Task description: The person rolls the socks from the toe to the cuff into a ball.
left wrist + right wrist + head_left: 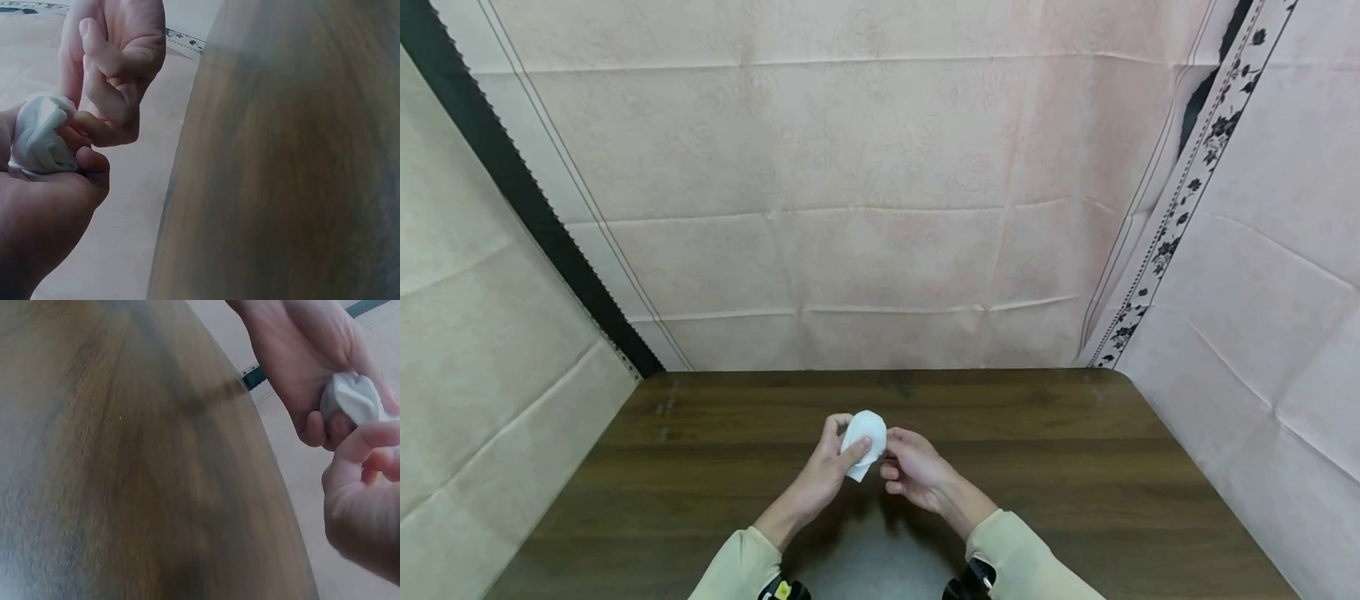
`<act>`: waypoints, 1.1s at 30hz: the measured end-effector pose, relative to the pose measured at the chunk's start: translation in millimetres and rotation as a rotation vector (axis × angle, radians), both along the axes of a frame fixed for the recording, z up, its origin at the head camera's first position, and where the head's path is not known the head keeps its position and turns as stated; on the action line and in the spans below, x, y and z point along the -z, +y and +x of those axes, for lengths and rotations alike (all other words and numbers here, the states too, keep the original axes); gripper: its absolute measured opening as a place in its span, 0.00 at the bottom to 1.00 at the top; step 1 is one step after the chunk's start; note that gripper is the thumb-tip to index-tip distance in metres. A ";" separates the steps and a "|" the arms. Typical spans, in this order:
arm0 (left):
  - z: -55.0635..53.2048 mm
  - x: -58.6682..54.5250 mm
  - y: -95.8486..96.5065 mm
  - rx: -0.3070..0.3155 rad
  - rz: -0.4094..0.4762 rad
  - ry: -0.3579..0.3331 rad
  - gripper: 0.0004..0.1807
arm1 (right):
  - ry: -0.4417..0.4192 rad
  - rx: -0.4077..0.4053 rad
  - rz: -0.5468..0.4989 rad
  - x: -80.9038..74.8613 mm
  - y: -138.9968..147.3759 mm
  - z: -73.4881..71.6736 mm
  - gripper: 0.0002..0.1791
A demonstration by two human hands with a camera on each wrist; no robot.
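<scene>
A small white cloth bundle point(865, 435), rounded on top with a loose flap at its lower edge, is held up over the table in the head view. My left hand point(822, 471) grips it from the left, thumb lying across its front. In the right wrist view the bundle point(355, 400) sits against the left palm and shows soft folds. From the right, my right hand point(925, 475) pinches at the bundle's edge with bent fingers. The left wrist view shows those right fingers point(103, 94) reaching into the folds of the bundle point(44, 137); their tips are partly hidden.
A dark brown wooden table point(700, 467) with rounded far corners lies beneath both hands. Pale cloth sheets point(865, 208) hang behind it and at both sides. The right sheet has a black floral border point(1195, 183).
</scene>
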State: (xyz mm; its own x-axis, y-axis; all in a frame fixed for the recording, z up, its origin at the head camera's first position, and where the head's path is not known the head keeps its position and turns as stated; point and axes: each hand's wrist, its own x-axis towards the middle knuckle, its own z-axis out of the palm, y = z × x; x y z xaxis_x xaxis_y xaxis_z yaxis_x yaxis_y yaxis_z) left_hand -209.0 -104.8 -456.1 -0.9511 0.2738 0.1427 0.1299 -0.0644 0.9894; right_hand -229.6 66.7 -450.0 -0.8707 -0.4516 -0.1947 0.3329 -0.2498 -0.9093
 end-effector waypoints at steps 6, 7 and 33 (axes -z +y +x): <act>-2.4 -2.8 2.2 -0.015 -0.028 0.030 0.18 | 0.163 0.186 0.114 -3.8 1.0 0.4 0.06; -2.8 -3.0 2.6 -0.013 -0.041 0.038 0.18 | 0.194 0.210 0.131 -4.3 1.5 0.8 0.06; -2.9 -3.8 -17.3 0.152 -0.387 0.224 0.15 | 0.293 -0.194 0.327 -15.2 18.8 -6.4 0.20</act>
